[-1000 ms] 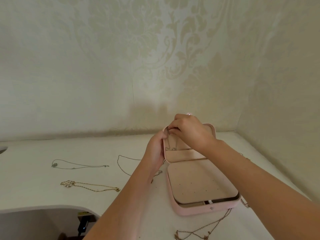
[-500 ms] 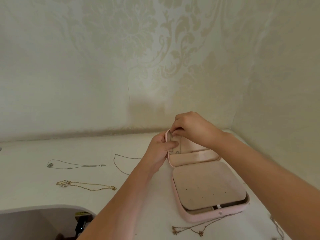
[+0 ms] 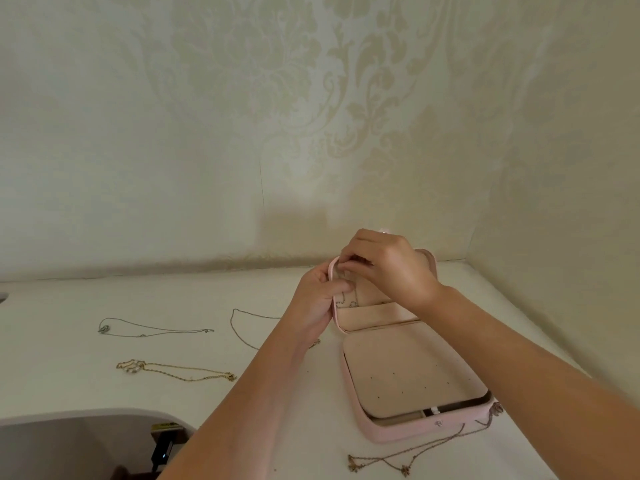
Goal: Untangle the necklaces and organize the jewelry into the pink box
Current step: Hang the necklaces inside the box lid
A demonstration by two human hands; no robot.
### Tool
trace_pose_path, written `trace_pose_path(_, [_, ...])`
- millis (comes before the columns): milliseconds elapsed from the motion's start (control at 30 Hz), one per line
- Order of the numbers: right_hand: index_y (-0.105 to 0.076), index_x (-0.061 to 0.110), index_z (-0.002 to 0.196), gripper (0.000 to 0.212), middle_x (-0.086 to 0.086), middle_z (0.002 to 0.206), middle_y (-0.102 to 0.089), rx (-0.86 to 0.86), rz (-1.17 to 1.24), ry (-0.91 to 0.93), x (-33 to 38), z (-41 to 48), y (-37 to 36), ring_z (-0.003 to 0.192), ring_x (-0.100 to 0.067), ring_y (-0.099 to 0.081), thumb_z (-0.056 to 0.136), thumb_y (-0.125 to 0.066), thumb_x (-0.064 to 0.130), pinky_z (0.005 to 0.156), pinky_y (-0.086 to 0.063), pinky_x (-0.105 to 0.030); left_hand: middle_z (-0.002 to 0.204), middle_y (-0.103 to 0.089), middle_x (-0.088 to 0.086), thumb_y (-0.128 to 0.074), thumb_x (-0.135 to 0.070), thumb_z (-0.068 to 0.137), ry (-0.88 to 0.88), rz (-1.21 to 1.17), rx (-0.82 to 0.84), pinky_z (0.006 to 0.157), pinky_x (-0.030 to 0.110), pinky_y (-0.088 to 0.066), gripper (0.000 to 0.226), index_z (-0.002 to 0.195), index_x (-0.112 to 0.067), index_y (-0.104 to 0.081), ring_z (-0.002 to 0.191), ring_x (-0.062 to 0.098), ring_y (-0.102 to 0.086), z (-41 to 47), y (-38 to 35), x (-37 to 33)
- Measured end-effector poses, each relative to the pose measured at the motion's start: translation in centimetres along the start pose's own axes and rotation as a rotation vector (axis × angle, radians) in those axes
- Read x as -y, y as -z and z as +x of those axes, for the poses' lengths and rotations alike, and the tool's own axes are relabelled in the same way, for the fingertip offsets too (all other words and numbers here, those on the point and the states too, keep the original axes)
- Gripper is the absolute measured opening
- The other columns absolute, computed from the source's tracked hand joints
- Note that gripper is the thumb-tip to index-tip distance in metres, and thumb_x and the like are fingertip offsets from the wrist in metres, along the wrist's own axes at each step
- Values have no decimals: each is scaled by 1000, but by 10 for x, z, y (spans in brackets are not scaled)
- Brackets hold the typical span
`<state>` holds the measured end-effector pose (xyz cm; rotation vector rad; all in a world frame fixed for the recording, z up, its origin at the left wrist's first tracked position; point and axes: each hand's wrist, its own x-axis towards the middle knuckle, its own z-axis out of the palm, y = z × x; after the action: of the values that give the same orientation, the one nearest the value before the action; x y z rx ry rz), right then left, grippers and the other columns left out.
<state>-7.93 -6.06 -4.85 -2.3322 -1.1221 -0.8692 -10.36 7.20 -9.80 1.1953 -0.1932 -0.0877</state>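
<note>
Readable text: none could be made out anywhere in the head view.
Pink box (image 3: 412, 434): its front wall carried a small metal emblem (image 3: 438, 423), too small to read as letters.
Yellow label (image 3: 165, 426): it sat above a dark device (image 3: 162, 452) at lower left, with its print blurred.

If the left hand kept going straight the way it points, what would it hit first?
The raised lid of the pink box: the left hand grips its left edge.
</note>
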Motion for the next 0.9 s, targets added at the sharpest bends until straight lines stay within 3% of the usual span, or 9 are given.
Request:
trace_pose_path(100, [-71,11,71,9,0,71,-64,-31,7,-18,-2,-4,-4,56,-16,-56,77,-68,17,59,-38,-22,77,-66,3,-46,18,80,-3,-20,18,70,24,-47,46,76,-19,-73,75,15,-62,0,1,0])
trace_pose_path(267, [-75,10,76,25,-4,71,-61,-88,24,-32,-1,-14,-7,59,-19,-57,86,-56,23,55,-37,-19,81,-67,6,-45,20,79,5,-52,23,75,26,-49,42,91,-12,-70,80,18,-63,1,3,2])
trace_pose_path(400, [-75,5,78,10,-7,70,-61,-144,-19,-45,-5,-23,-12,60,-19,-59,81,-67,11,60,-40,-15,88,-69,9,-47,20,79,22,-88,13,79,29,-53,45,108,-8,-67,84,20,-65,3,4,3])
trace_pose_path(500, [-76,7,86,11,-7,74,-65,-171,-25,-63,-4,-28,-11,64,-11,-59,78,-70,2,66,-38,-7,93,-69,11,-50,17,80,30,-104,8,82,30,-52,44,112,-10,-66,87,22,-65,3,5,4])
trace_pose_path(633, [-74,8,81,11,-3,69,-67,-206,15,-97,5,-31,0,67,0,-43,74,-73,-2,68,-30,6,97,-70,11,-57,9,84,18,-121,15,86,30,-51,36,113,-9,-66,91,20,-66,3,4,4])
trace_pose_path(700, [-71,9,79,9,0,66,-66,-135,44,-177,7,-33,0,63,1,-44,75,-71,1,67,-41,-2,100,-70,13,-60,5,83,15,-118,9,85,30,-53,34,115,-5,-64,92,22,-67,3,5,3])
trace_pose_path(767, [-67,10,80,3,3,70,-64,28,78,-349,10,-36,0,63,-7,-52,80,-68,8,68,-51,-29,98,-70,15,-60,3,85,21,-120,-13,82,31,-55,32,116,-3,-63,90,25,-67,3,4,4])
trace_pose_path(800, [-66,11,81,3,4,72,-64,115,92,-435,11,-38,0,67,-11,-56,82,-67,14,70,-50,-35,96,-70,14,-58,2,87,23,-121,-29,79,32,-55,30,116,-4,-64,87,24,-68,3,4,4])
trace_pose_path(900, [-66,15,81,24,5,82,-64,289,95,-526,19,-41,1,77,-12,-57,78,-70,39,73,-47,-32,94,-70,11,-57,-2,89,3,-114,-56,74,32,-55,27,111,-13,-68,83,22,-67,3,3,3])
